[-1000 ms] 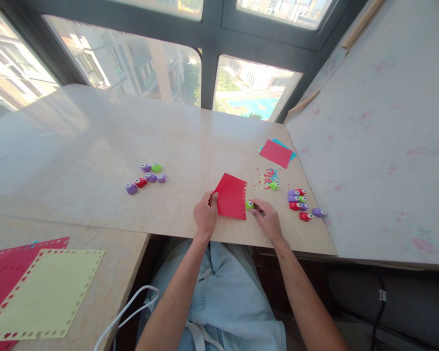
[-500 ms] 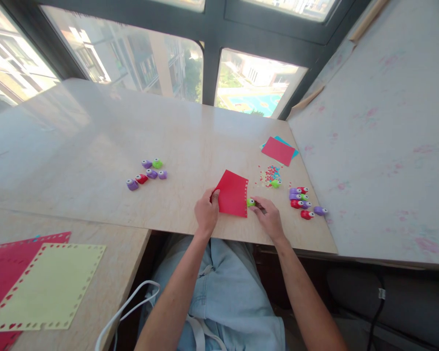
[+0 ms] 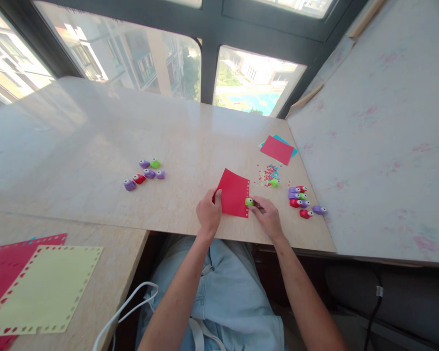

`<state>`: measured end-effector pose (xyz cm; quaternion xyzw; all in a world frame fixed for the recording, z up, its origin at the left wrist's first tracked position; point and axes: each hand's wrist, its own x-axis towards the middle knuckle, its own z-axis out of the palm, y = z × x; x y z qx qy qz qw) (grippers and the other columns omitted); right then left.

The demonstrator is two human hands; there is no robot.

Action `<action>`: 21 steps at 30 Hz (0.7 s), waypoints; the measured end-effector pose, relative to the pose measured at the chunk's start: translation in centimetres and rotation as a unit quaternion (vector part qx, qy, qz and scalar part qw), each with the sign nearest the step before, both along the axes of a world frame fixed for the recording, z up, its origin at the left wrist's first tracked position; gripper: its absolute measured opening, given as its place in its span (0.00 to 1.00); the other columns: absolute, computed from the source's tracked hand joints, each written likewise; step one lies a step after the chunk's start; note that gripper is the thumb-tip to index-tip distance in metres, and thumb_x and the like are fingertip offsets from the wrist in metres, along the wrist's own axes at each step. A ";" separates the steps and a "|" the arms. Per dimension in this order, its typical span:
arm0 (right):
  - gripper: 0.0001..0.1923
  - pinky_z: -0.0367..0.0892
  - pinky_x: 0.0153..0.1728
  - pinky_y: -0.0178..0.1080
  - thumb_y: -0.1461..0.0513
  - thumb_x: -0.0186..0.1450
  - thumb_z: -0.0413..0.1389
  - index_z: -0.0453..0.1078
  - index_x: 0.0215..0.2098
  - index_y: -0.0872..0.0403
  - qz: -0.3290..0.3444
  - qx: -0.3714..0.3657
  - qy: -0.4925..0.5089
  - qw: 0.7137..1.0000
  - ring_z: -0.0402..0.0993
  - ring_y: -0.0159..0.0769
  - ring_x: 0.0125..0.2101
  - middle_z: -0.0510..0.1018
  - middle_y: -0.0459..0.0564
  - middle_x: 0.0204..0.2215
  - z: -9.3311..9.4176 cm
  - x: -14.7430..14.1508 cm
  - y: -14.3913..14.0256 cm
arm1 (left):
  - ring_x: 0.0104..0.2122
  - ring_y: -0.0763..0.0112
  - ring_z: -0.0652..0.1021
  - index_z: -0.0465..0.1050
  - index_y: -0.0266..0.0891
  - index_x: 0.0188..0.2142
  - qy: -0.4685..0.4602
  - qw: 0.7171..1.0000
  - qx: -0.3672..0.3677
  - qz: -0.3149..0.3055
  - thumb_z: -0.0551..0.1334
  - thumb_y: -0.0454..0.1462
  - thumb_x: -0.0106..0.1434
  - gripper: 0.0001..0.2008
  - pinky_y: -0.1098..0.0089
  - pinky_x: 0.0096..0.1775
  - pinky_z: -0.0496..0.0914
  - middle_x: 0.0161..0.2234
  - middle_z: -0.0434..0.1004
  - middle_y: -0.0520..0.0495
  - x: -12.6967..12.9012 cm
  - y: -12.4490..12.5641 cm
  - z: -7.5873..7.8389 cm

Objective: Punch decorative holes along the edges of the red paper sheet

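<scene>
A sheet of red paper [image 3: 234,195] is gripped at its left edge by my left hand [image 3: 209,209], thumb on top. Small holes run down the sheet's right edge. In my right hand [image 3: 267,214] is a green craft punch [image 3: 249,201], held between thumb and fingers, with its front over that punched edge. Beyond my right hand lies another green punch [image 3: 274,183], beside a pile of tiny red, blue and yellow paper bits [image 3: 269,173].
Purple, red and green punches [image 3: 299,196] stand grouped at the right; several more punches [image 3: 149,173] sit left of centre. Red and blue sheets [image 3: 277,149] lie at the back right. Yellow paper [image 3: 51,287] with punched edges overlaps red sheets at the lower left, near a white cable [image 3: 126,307].
The green punch in my right hand has come onto the red paper's right edge, where it was just beside it. The paper has shifted slightly right with my left hand.
</scene>
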<state>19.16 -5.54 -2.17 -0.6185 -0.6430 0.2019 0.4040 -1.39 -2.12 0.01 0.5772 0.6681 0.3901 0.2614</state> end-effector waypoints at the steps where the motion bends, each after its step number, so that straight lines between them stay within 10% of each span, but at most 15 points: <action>1: 0.17 0.71 0.46 0.48 0.52 0.64 0.58 0.75 0.48 0.50 0.001 0.002 0.001 1.000 0.74 0.44 0.44 0.79 0.54 0.44 0.0 0.0 0.0 | 0.32 0.67 0.77 0.76 0.40 0.43 0.000 1.000 0.002 0.004 0.53 0.46 0.69 0.16 0.71 0.32 0.62 0.35 0.81 0.44 0.2 0.0 0.0; 21: 0.16 0.74 0.36 0.38 0.54 0.67 0.55 0.75 0.49 0.51 0.009 -0.016 0.034 0.999 0.74 0.37 0.39 0.73 0.53 0.41 1.1 -0.5 -0.3 | 0.31 0.69 0.76 0.75 0.39 0.38 -0.047 0.999 0.014 0.013 0.53 0.46 0.68 0.16 0.72 0.34 0.65 0.34 0.80 0.46 1.2 1.0 0.3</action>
